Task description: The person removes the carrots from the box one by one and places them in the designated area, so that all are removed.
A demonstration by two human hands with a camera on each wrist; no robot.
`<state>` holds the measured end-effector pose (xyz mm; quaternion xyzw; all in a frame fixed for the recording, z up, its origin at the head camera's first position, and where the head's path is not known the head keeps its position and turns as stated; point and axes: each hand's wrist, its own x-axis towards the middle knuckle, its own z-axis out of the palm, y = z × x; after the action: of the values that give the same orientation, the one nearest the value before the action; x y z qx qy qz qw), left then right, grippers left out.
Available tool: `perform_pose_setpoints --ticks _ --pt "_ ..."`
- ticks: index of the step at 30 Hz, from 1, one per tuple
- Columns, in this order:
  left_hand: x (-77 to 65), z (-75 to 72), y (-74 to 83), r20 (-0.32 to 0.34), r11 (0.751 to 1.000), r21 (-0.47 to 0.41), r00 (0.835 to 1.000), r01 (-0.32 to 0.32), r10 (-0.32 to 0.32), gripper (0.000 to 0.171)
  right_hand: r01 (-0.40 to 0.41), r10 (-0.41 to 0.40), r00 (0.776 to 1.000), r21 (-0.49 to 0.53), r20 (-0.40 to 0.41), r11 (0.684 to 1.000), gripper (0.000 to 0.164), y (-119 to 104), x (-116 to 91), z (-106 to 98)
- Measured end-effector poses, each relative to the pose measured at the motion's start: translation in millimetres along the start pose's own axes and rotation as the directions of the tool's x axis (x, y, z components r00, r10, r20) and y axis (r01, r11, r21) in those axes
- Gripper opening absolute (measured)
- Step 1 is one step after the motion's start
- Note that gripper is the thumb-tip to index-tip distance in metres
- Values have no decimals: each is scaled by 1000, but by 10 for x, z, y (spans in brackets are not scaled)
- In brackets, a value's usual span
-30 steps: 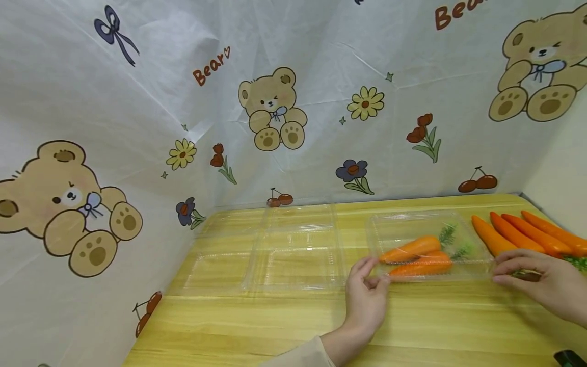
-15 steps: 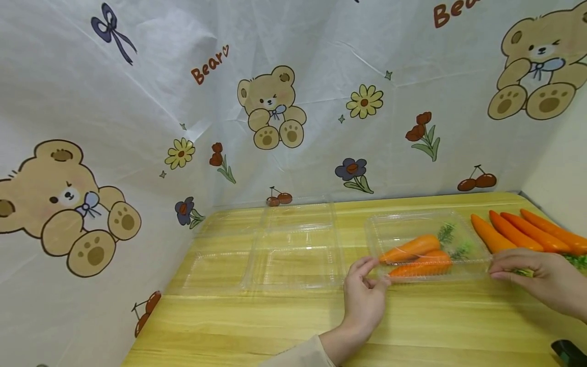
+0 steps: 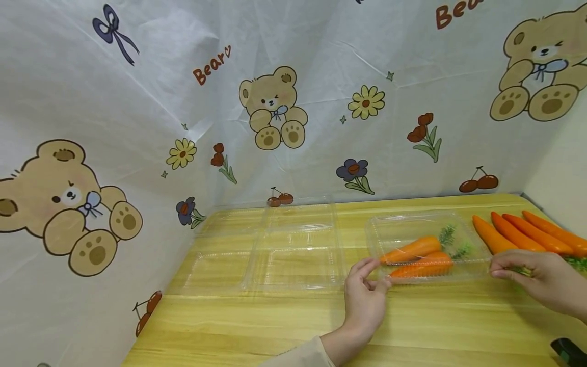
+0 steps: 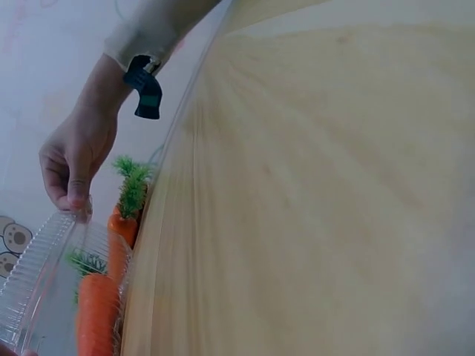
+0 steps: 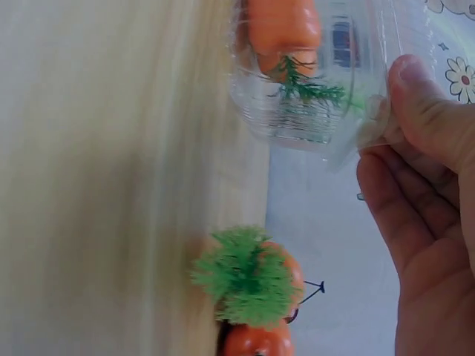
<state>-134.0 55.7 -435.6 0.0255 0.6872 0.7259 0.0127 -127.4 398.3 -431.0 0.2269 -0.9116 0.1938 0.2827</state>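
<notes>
A clear plastic container (image 3: 412,216) with a ribbed rim stands toward the right of the table. Inside it lie two orange carrots (image 3: 415,248) with green tops. My left hand (image 3: 365,300) pinches the near left corner between thumb and fingers. At the near right corner, my right hand (image 3: 541,279) pinches the plastic edge, thumb against fingers. The right wrist view shows that thumb (image 5: 419,96) on the clear edge, beside the carrot greens (image 5: 300,85). Only a bit of my left fingers shows in the left wrist view.
Several more carrots (image 3: 534,234) lie side by side at the right, partly behind my right hand. Further clear plastic containers (image 3: 300,286) stand on the wooden table (image 3: 257,326) to the left. A bear-print sheet (image 3: 316,168) hangs behind. Something black (image 3: 568,352) shows at lower right.
My right thumb and fingertips have drawn slightly closer together and left at the container's corner. My left hand and the carrots stay in place.
</notes>
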Motion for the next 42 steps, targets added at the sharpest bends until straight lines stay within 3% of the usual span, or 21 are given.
perform_pose_setpoints --ticks 6,11,15,21,26,33,37,42 --pt "1 -8 9 2 1000 8 1000 -20 20 43 3 -5 997 24 76 1000 35 20 61 -56" --pt "8 -18 10 6 999 26 999 -33 33 49 -45 37 988 48 152 998 31 -15 108 -105" --pt "4 -22 9 9 999 28 999 -35 34 55 -27 15 984 64 179 998 34 -17 162 -155" --pt "-5 -21 4 21 998 42 999 -51 51 66 39 -42 992 24 123 999 39 13 277 -262" --pt "-10 -25 20 21 998 35 999 -47 47 70 21 -22 995 12 98 1000 35 -4 390 -332" --pt "9 -25 32 5 999 35 999 -35 35 39 -49 48 998 24 31 999 26 -24 561 -398" --pt "22 -21 34 -7 999 33 1000 -23 23 32 -94 95 995 76 -7 993 22 -3 651 -403" --pt "31 -15 24 -9 999 31 1000 -9 9 31 -229 238 971 223 -12 947 14 10 756 -416"
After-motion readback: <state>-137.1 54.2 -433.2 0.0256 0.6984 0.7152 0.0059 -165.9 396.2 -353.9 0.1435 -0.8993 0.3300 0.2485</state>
